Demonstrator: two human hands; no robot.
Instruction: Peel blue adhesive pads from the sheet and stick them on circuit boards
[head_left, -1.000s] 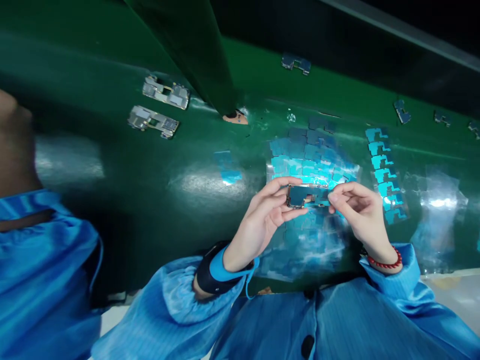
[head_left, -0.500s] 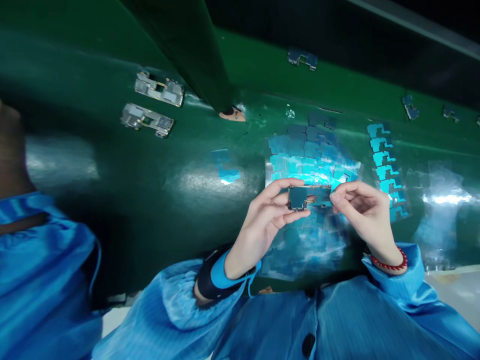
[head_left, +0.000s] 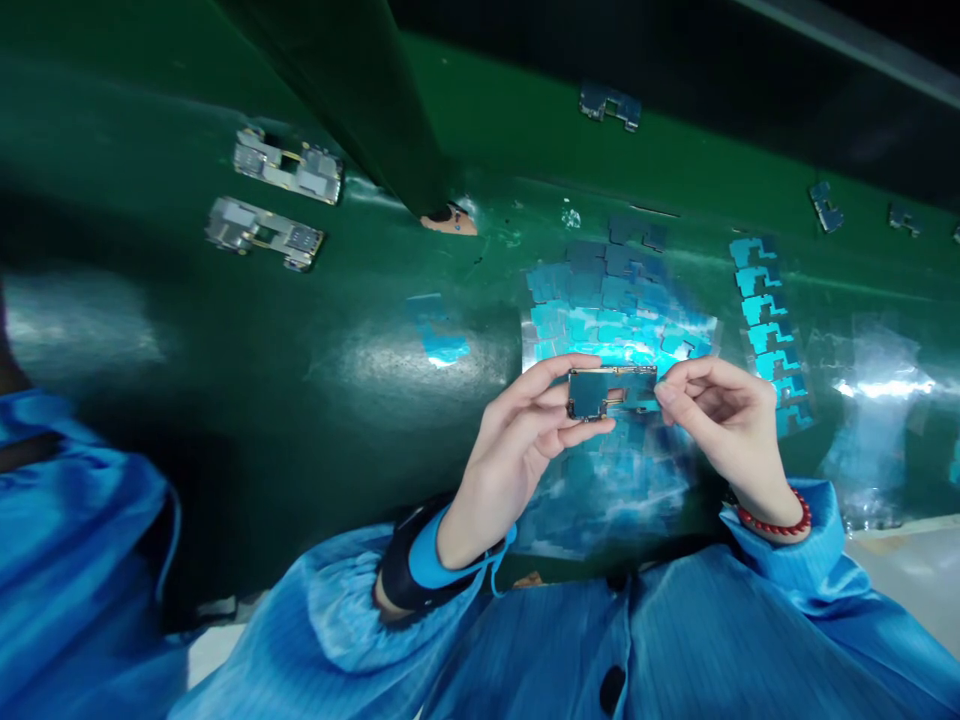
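A small phone circuit board with a dark blue-green face is held level before my chest. My left hand is closed around its left end, with fingers along the top and bottom edges. At the board's right end, my right hand pinches with thumb and forefinger. Whether these fingertips grip the board itself or a film lying on it is too small to tell. Beneath both hands lies a clear sheet with many blue die-cut films, partly covered by my hands and the board.
Two silvery circuit boards lie at the left. A dark post rises behind them. One blue film lies loose on the green mat. A film strip is on the right; more boards lie farther back. A co-worker's blue sleeve is at left.
The view has shifted slightly, so the boards at left appear farther left. The co-worker's arm has moved partly out of sight. My hands keep the same hold on the board.
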